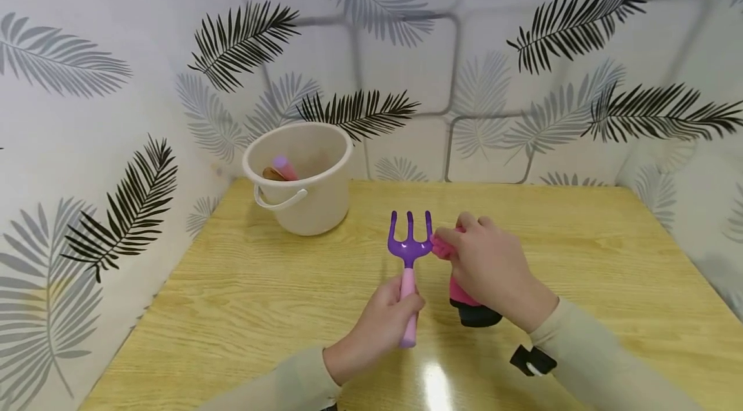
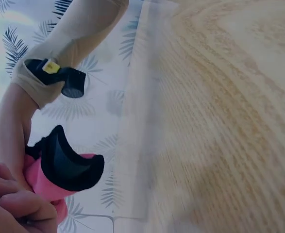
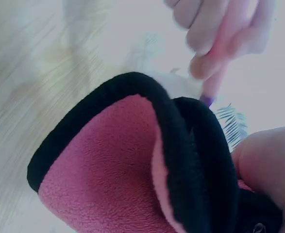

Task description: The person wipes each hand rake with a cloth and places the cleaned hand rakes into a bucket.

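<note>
A small garden fork [image 1: 409, 250] with purple tines and a pink handle stands tines up over the table. My left hand [image 1: 380, 314] grips its handle, the thumb across the front. My right hand [image 1: 493, 262] holds a bunched pink cloth [image 1: 460, 291] with black trim, which touches the fork's right tine. In the right wrist view the cloth [image 3: 108, 160] hangs folded, its fleecy face showing; the left hand [image 3: 210, 29] on the handle appears behind it. The left wrist view shows the cloth's dark edge [image 2: 96, 172], while the fork is hidden there.
A cream bucket [image 1: 316, 204] with a handle stands at the back left of the wooden table [image 1: 232, 295]. Inside it are a pink and purple piece [image 1: 284, 167] and a brown item [image 1: 271, 174]. A leaf-patterned wall [image 1: 400, 62] rises behind.
</note>
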`<state>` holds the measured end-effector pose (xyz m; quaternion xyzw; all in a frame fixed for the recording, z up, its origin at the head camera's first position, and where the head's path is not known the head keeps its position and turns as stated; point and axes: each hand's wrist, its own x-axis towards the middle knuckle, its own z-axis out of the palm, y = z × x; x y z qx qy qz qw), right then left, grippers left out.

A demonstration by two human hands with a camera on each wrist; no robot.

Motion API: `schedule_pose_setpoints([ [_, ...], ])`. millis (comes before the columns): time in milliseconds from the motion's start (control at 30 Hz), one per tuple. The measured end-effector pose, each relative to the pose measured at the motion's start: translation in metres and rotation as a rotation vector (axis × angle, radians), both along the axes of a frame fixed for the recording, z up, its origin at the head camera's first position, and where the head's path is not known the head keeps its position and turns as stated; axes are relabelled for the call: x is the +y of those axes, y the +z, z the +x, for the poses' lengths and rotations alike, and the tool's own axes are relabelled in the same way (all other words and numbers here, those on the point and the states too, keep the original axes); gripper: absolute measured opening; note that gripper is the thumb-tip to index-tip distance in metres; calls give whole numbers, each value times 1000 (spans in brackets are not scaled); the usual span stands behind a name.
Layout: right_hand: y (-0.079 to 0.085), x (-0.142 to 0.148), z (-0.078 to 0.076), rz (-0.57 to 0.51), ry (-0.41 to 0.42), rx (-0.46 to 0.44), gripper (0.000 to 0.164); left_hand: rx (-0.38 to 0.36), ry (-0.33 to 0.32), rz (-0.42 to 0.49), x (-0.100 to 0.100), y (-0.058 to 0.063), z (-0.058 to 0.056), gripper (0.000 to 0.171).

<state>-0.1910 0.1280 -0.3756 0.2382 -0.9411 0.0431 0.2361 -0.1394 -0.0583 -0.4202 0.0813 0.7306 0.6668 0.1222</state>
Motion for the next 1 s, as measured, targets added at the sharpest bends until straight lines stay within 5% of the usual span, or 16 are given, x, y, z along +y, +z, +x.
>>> schedule_pose_setpoints([
  [167,10,-7,17,-51,91,40,27,54,23,-64,-1,3,-4,16],
  [300,18,-14,22,-58,130,78,29,83,-27,-66,0,5,-5,14],
  [467,22,-22,12,75,103,41,31,102,-90,-103,3,4,1,9],
  [767,13,-25,-19,185,-20,-22,27,62,-84,-133,6,-3,5,13],
  [1000,19,-26,-4,221,82,-78,32,49,-92,-155,3,-7,3,14],
])
